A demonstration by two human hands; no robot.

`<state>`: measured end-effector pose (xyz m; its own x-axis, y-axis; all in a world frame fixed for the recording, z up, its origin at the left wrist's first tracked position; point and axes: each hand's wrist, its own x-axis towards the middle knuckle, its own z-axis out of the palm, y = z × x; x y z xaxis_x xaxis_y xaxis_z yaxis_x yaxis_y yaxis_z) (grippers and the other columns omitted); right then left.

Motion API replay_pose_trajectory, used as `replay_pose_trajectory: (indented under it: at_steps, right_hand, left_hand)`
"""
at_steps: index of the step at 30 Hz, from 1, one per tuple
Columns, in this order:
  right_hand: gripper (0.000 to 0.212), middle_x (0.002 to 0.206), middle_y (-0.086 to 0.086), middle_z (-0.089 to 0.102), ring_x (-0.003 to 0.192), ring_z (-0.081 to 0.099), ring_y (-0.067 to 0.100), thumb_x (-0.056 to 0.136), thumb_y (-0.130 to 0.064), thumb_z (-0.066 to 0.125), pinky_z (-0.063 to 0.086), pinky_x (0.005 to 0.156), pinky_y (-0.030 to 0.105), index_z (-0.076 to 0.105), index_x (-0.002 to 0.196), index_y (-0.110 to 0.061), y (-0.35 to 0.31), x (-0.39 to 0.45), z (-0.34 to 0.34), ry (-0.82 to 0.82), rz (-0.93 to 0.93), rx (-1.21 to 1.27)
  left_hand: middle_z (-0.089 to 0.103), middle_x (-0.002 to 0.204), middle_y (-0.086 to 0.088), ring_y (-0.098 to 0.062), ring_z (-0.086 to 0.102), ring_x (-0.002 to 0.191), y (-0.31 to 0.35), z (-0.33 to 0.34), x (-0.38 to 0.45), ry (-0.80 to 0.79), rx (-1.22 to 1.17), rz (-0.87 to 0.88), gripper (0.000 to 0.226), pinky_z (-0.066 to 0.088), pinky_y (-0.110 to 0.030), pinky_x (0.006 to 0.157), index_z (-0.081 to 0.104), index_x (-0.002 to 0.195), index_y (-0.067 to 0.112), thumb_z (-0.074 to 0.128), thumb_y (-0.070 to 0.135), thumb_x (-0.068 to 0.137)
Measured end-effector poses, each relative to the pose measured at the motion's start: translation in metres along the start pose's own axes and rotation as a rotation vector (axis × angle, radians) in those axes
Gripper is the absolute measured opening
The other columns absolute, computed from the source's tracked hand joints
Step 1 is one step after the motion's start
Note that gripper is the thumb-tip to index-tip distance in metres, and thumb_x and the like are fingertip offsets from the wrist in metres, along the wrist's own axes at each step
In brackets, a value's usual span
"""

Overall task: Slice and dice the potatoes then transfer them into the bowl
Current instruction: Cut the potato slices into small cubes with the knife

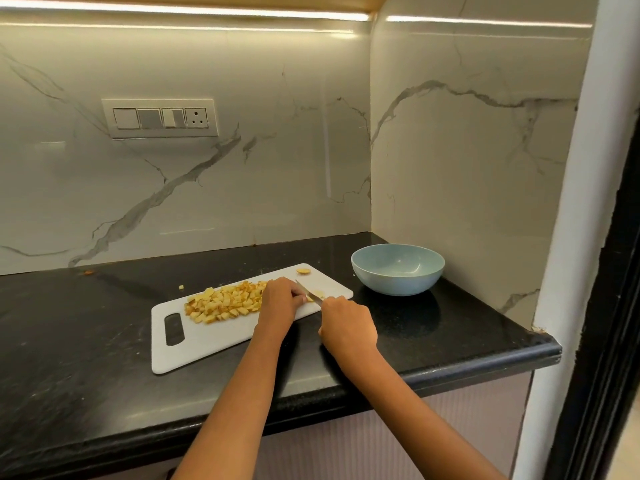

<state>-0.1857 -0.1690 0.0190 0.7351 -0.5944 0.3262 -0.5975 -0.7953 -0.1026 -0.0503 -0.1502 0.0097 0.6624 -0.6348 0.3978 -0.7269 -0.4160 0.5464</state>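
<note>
A white cutting board (207,344) lies on the black counter with a pile of diced potato (225,301) on its middle. My left hand (280,299) rests at the right end of the pile, fingers curled over a small potato piece. My right hand (346,325) grips a knife (306,291) whose blade points up and left, beside my left fingers. A potato slice (318,293) lies by the blade and an end piece (303,270) sits at the board's far corner. The light blue bowl (398,284) stands empty to the right of the board.
The black counter (86,341) ends at a marble wall behind and on the right, close to the bowl. A stray potato bit (180,287) lies on the counter beyond the board. A switch panel (161,118) is on the back wall.
</note>
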Motion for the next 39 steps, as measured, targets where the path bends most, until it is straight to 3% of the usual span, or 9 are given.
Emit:
replay_pose_trajectory:
  at_steps: [6,10,18,26,33,35,39]
  right_hand:
    - [0.023,0.112,0.013,0.06,0.097,0.062,0.025,0.097,-0.008,0.042,0.043,0.07,0.028,0.056,0.114,-0.004,-0.003,0.011,-0.001,0.014,-0.076,-0.084]
    - [0.025,0.117,0.013,0.058,0.102,0.06,0.025,0.096,-0.012,0.046,0.041,0.074,0.028,0.054,0.119,-0.005,0.003,0.019,-0.003,-0.035,-0.092,-0.07]
    - [0.03,0.119,0.014,0.056,0.104,0.058,0.027,0.094,-0.015,0.048,0.04,0.075,0.03,0.051,0.123,-0.006,0.014,0.019,-0.006,-0.077,-0.056,-0.009]
    - [0.024,0.109,0.012,0.06,0.094,0.061,0.025,0.097,-0.018,0.044,0.039,0.067,0.028,0.055,0.115,-0.006,0.018,0.017,0.004,0.027,0.085,0.147]
    - [0.024,0.106,0.01,0.061,0.089,0.062,0.024,0.098,-0.023,0.043,0.039,0.064,0.028,0.057,0.111,-0.008,0.022,0.024,0.009,0.027,0.139,0.228]
    - [0.024,0.105,0.009,0.061,0.088,0.062,0.023,0.098,-0.024,0.043,0.039,0.063,0.028,0.058,0.111,-0.01,0.023,0.026,0.011,0.025,0.135,0.245]
    - [0.026,0.104,0.009,0.062,0.087,0.061,0.022,0.099,-0.025,0.04,0.037,0.063,0.027,0.058,0.11,-0.01,0.024,0.027,0.011,0.041,0.109,0.255]
  left_hand:
    - [0.07,0.101,-0.011,-0.021,0.062,0.094,0.001,-0.001,0.004,-0.066,0.032,-0.008,0.017,0.037,-0.019,0.071,0.072,0.098,0.005,0.064,0.011,0.085]
    - [0.071,0.095,-0.012,-0.019,0.062,0.086,0.0,0.0,0.002,-0.02,0.03,0.022,0.014,0.035,-0.018,0.067,0.074,0.093,0.004,0.064,0.009,0.084]
    - [0.07,0.098,-0.013,-0.021,0.062,0.091,-0.001,0.004,0.005,-0.013,-0.028,0.02,0.016,0.037,-0.019,0.073,0.073,0.096,0.003,0.065,0.008,0.084]
    - [0.069,0.099,-0.015,-0.023,0.062,0.092,-0.006,0.0,0.008,0.09,-0.098,-0.029,0.015,0.043,-0.023,0.081,0.071,0.096,0.002,0.067,0.004,0.082]
    - [0.066,0.111,-0.005,-0.02,0.058,0.101,-0.003,0.005,0.009,-0.07,0.16,0.054,0.021,0.045,-0.029,0.086,0.069,0.107,0.015,0.061,0.022,0.088]
    - [0.067,0.107,-0.004,-0.019,0.058,0.099,-0.004,0.006,0.01,0.004,0.163,0.065,0.018,0.045,-0.029,0.084,0.07,0.102,0.015,0.058,0.019,0.09]
    - [0.069,0.096,-0.003,-0.016,0.059,0.086,0.0,0.005,0.01,0.226,-0.065,0.094,0.016,0.043,-0.027,0.071,0.07,0.097,0.011,0.059,0.021,0.09]
